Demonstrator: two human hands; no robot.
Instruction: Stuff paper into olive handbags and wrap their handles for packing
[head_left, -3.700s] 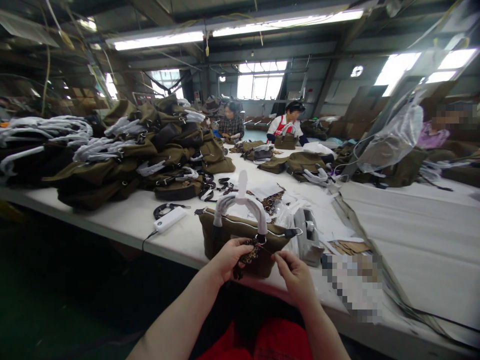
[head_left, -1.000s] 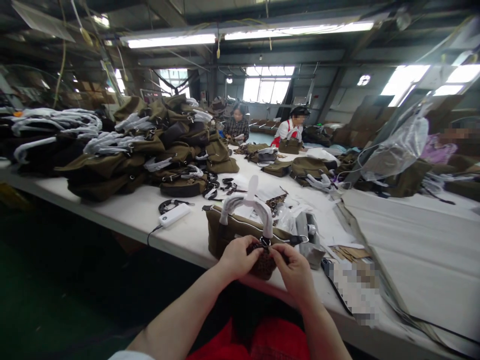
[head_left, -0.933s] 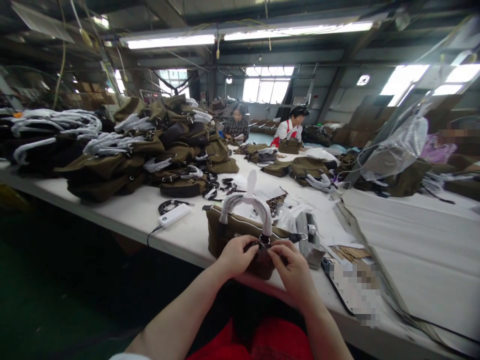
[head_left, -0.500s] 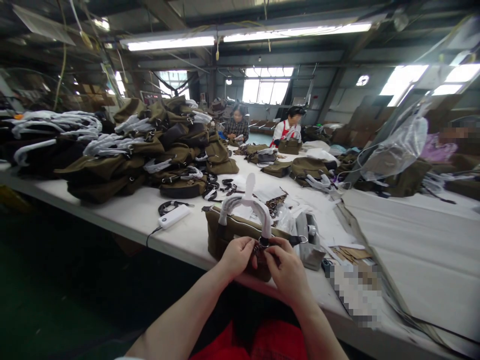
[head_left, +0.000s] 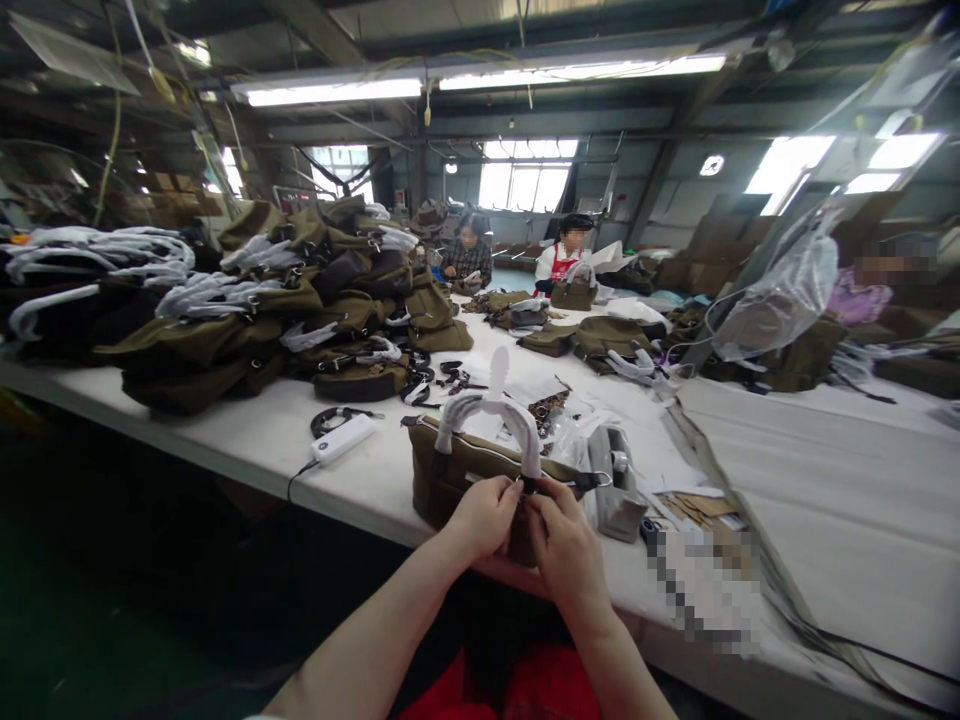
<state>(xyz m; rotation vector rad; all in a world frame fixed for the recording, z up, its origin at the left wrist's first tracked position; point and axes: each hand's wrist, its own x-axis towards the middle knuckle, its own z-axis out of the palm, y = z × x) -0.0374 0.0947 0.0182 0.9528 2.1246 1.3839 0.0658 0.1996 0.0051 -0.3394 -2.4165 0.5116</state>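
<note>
Together, two hands point(head_left: 486, 515) meet at one olive bag point(head_left: 448, 482), three people point(head_left: 570, 262) beyond

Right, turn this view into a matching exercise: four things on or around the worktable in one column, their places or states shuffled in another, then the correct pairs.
1. Olive-green fabric handbag with arched, white-wrapped handles
2. White rectangular device
3. Large heap of olive-green fabric bags
4. Clear, crinkled plastic bag

A. Attached to a thin black cable
B. Hanging on the right, above the tabletop
C. Left hand and right hand at one handle's base
D. Piled on the left of the long white table

Pairs: 1-C, 2-A, 3-D, 4-B
</note>
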